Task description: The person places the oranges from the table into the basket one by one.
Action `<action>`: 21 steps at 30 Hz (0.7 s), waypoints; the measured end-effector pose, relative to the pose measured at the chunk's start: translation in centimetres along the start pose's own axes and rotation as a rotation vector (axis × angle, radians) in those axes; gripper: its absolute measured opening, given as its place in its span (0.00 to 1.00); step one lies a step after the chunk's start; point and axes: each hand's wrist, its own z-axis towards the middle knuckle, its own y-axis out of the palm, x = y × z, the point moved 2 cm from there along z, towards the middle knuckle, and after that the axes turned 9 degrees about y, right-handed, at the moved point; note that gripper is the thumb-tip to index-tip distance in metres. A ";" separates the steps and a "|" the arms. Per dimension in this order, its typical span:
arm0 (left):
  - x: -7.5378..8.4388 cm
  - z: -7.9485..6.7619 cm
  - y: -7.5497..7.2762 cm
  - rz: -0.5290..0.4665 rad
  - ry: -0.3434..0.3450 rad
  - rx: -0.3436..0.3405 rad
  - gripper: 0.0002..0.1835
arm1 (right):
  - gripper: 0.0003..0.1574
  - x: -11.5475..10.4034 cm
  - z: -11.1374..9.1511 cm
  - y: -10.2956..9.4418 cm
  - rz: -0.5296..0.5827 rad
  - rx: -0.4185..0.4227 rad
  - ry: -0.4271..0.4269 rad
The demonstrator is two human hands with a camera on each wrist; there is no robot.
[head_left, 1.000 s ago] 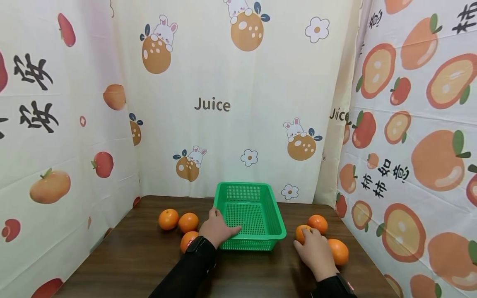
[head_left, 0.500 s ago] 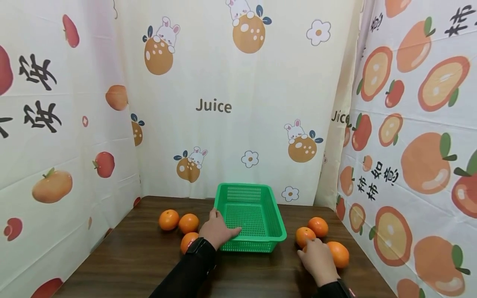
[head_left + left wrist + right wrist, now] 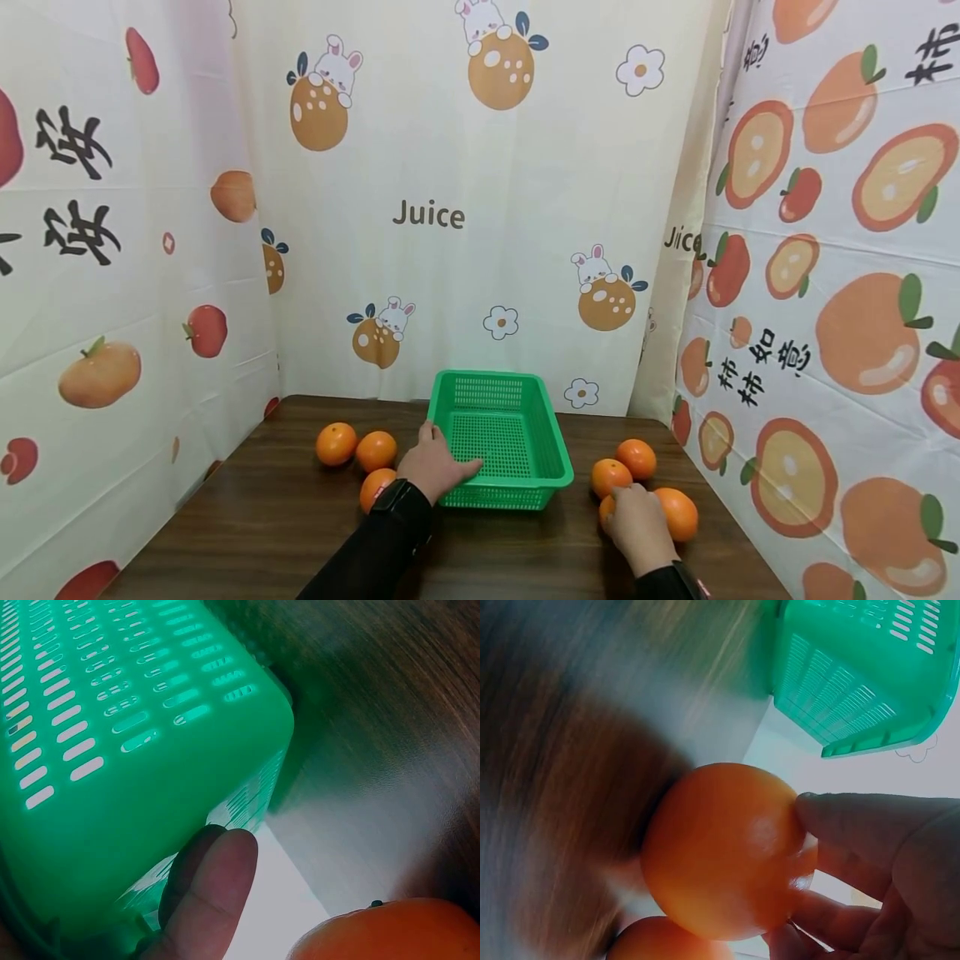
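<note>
In the head view a green plastic basket [image 3: 491, 446] with slotted walls stands on the table. My left hand [image 3: 433, 467] holds its near left corner, thumb over the front rim; in the left wrist view the fingers [image 3: 214, 892] lie along the outer wall. On the right, my right hand [image 3: 637, 525] grips an orange [image 3: 724, 851] between thumb and fingers; the head view shows only a sliver of it. Close around that hand are three more oranges: one just beyond the fingers [image 3: 611, 477], one farther back [image 3: 636, 458] and one to its right [image 3: 677, 514].
Left of the basket sit three oranges: a far left orange [image 3: 336, 443], a middle orange [image 3: 377, 451] and a near orange [image 3: 375, 487] partly behind the left wrist. Printed fabric [image 3: 450, 250] hangs around the back and sides of the brown wooden table [image 3: 247, 508].
My right hand has drawn back slightly from the orange beyond it, uncovering that one, and its fingers have lowered around the nearer orange. The left hand and basket hold still.
</note>
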 end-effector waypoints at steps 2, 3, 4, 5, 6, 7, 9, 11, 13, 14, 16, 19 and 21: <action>-0.1 0.0 0.0 -0.002 0.000 0.000 0.65 | 0.09 0.0 0.0 0.1 0.006 -0.024 0.019; -0.1 0.0 -0.1 -0.006 0.001 0.000 0.65 | 0.11 0.0 0.0 0.1 0.009 -0.039 0.031; -0.1 0.0 -0.1 -0.011 0.004 0.002 0.64 | 0.13 0.0 0.0 0.2 0.017 -0.053 0.045; -0.1 -0.1 -0.1 -0.017 0.005 0.005 0.64 | 0.16 -0.1 0.1 0.2 0.023 -0.068 0.060; -0.1 -0.1 -0.1 -0.024 0.008 0.009 0.64 | 0.18 -0.1 0.1 0.3 0.028 -0.083 0.075; -0.1 -0.1 -0.1 -0.027 0.011 0.011 0.64 | 0.20 -0.1 0.1 0.3 0.031 -0.100 0.090; -0.1 -0.1 -0.1 -0.030 0.013 0.013 0.64 | 0.25 -0.1 0.0 0.4 0.040 -0.129 0.111; -0.1 0.0 0.0 -0.025 0.012 0.012 0.64 | 0.29 -0.1 0.0 0.5 0.049 -0.167 0.135; -0.1 0.0 0.1 -0.015 0.007 0.004 0.65 | 0.34 -0.2 -0.1 0.9 0.060 -0.205 0.148; -0.2 0.0 0.1 -0.012 0.007 0.002 0.65 | 0.36 -0.2 -0.1 1.1 0.068 -0.219 0.152; -0.1 -0.1 0.1 -0.007 0.009 -0.003 0.65 | 0.39 -0.3 -0.2 1.6 0.083 -0.245 0.143; -0.1 -0.1 0.0 -0.002 0.009 -0.010 0.65 | 0.44 -0.6 -0.4 2.1 0.114 -0.266 0.097; -0.1 -0.1 -0.2 -0.004 0.011 -0.011 0.65 | 0.47 -0.9 -0.5 2.3 0.124 -0.280 0.075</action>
